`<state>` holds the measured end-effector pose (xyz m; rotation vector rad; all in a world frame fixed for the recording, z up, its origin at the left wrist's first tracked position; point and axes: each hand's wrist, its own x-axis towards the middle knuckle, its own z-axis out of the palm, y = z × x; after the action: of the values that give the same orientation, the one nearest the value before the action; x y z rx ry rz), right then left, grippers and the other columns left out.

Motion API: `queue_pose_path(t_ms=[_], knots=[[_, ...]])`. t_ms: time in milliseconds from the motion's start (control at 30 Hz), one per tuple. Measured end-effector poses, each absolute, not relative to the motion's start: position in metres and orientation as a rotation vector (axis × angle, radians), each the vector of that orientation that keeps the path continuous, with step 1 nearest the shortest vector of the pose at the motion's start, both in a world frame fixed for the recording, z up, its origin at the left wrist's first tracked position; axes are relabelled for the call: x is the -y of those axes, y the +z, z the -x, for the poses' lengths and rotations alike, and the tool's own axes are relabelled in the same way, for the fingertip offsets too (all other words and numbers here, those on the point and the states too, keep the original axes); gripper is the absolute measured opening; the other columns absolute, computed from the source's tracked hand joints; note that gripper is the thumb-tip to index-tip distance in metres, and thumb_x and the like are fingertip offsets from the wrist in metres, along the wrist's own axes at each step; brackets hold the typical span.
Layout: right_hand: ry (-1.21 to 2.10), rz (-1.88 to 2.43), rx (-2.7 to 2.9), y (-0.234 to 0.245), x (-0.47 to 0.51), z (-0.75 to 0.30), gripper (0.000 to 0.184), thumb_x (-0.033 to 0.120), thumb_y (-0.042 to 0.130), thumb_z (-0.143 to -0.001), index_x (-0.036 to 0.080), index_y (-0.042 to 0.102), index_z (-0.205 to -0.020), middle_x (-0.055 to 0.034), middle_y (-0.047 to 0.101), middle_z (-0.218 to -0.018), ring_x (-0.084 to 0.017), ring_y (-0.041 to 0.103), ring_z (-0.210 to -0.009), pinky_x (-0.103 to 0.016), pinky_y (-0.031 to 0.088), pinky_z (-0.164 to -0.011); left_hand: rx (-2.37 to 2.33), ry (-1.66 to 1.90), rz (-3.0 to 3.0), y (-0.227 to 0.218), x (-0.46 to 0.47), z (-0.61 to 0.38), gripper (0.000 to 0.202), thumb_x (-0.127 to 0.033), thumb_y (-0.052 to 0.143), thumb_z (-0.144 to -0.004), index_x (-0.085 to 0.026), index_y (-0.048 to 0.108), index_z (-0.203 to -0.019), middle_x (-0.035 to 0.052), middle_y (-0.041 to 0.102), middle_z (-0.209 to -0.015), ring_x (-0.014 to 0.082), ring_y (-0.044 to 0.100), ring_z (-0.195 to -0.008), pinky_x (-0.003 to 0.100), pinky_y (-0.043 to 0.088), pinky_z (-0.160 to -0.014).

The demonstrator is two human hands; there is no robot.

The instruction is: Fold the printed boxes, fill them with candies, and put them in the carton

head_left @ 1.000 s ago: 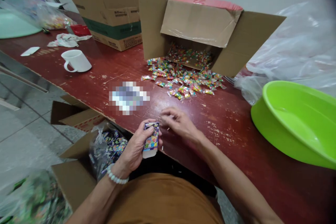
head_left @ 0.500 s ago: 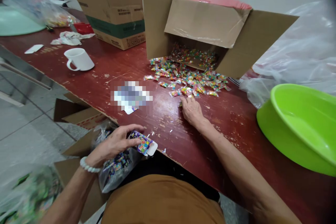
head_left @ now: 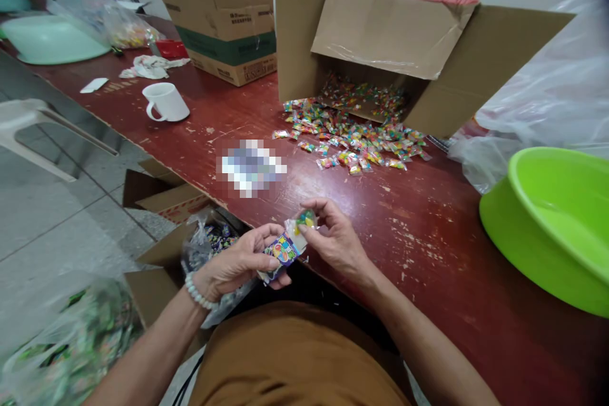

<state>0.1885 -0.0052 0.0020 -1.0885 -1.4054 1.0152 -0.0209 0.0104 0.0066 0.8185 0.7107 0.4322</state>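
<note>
At desk (head_left: 419, 222) edge | our left hand (head_left: 235, 264) grips printed box (head_left: 281, 250) | right hand (head_left: 337, 242) pinches candy packet (head_left: 306, 219) at its 1 o'clock end

**Open lane in front of the candy pile**

Nearer than the candy pile (head_left: 352, 143), bare tabletop (head_left: 419, 228) runs clear to the right hand (head_left: 333, 238) at the edge. Directly behind the pile a tipped cardboard box (head_left: 394, 38) closes the way, its flaps spread to both sides. Right of the pile, a green basin (head_left: 556, 228) and crumpled clear plastic (head_left: 537, 101) block passage. Left of it lies a flat blurred pack (head_left: 251, 167). Farther left stands a white mug (head_left: 166, 103), with open wood between them.
</note>
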Motion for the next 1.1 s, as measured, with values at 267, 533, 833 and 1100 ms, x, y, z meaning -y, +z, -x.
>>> queue_pose_path(t_ms=[267, 533, 833, 1100], knots=[[0.842, 1.065, 1.708, 0.013, 0.012, -0.209, 0.024, 0.020, 0.061, -0.089, 0.025, 0.064, -0.113, -0.0032, 0.068, -0.100, -0.017, 0.063, -0.089, -0.034, 0.050, -0.084, -0.596, 0.460, -0.793, 0.002, -0.004, 0.011, 0.042, -0.021, 0.074, -0.077, -0.018, 0.057, -0.116, 0.0067, 0.068, -0.101, 0.0219, 0.075, -0.069, 0.031, 0.059, -0.063], [1.056, 1.015, 1.700, 0.018, 0.008, -0.216, 0.026, 0.038, 0.059, -0.097, 0.031, 0.073, -0.118, -0.0068, 0.062, -0.130, -0.023, 0.053, -0.129, -0.043, 0.039, -0.111, -0.587, 0.422, -0.873, 0.012, 0.000, -0.003, 0.048, -0.025, 0.077, -0.079, -0.020, 0.055, -0.121, 0.0117, 0.069, -0.110, 0.0206, 0.075, -0.071, 0.026, 0.057, -0.060], [0.699, 1.276, 1.479, 0.005, 0.014, -0.203, 0.022, 0.027, 0.069, -0.085, 0.027, 0.075, -0.106, -0.0035, 0.070, -0.084, -0.021, 0.063, -0.080, -0.039, 0.052, -0.080, -0.697, 0.570, -0.925, 0.003, 0.003, -0.014, 0.050, -0.026, 0.081, -0.075, -0.018, 0.058, -0.119, 0.0067, 0.070, -0.096, 0.0185, 0.072, -0.073, 0.024, 0.053, -0.062], [0.801, 1.222, 1.548, 0.006, 0.020, -0.199, 0.017, 0.028, 0.061, -0.092, 0.028, 0.078, -0.095, -0.0074, 0.062, -0.108, -0.023, 0.060, -0.105, -0.041, 0.048, -0.095, -0.744, 0.725, -0.890, 0.005, 0.005, -0.027, 0.042, -0.012, 0.071, -0.070, -0.018, 0.059, -0.110, 0.0005, 0.066, -0.082, 0.0120, 0.063, -0.059, 0.023, 0.051, -0.055]])
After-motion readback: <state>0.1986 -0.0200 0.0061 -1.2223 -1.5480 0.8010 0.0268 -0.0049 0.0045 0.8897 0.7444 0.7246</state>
